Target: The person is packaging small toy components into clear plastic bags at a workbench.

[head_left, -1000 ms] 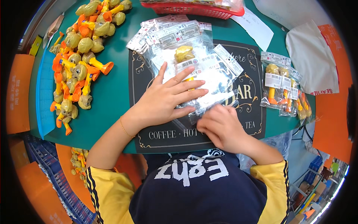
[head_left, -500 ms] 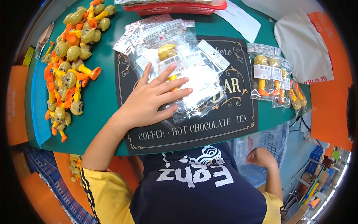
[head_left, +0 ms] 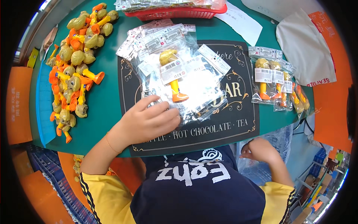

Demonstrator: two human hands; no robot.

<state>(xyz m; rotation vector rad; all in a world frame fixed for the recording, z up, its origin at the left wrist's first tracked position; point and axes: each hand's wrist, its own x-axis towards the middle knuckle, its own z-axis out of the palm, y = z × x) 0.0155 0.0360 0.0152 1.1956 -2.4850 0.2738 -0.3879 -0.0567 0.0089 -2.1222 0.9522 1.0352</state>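
Observation:
A clear plastic bag holding a toy (head_left: pixel 175 89) with a yellow-brown head and an orange foot lies on the black printed mat (head_left: pixel 194 132). Beneath and beyond it are several clear bags (head_left: pixel 158 39) with printed header strips. At the lower left edge of these bags is my left hand (head_left: pixel 151 121), fingers curled; whether they pinch the film is hidden. Past the table's front edge, beside a clear plastic sheet (head_left: pixel 278 143), my right hand (head_left: pixel 261 150) is closed. Its fingertips are turned from view, so anything in it is hidden.
Loose yellow and orange toys (head_left: pixel 76 56) are heaped at left, beside a blue tray (head_left: pixel 43 108). Several bagged toys (head_left: pixel 274 76) lie at right, near a whitish cloth bag (head_left: pixel 304 48). A red basket (head_left: pixel 175 13) and a paper sheet (head_left: pixel 240 22) lie at the far side.
My left hand has drawn back from the bagged toy toward the near left, its spread fingers now curled. The toy's orange foot is uncovered. My right hand stays low and closed.

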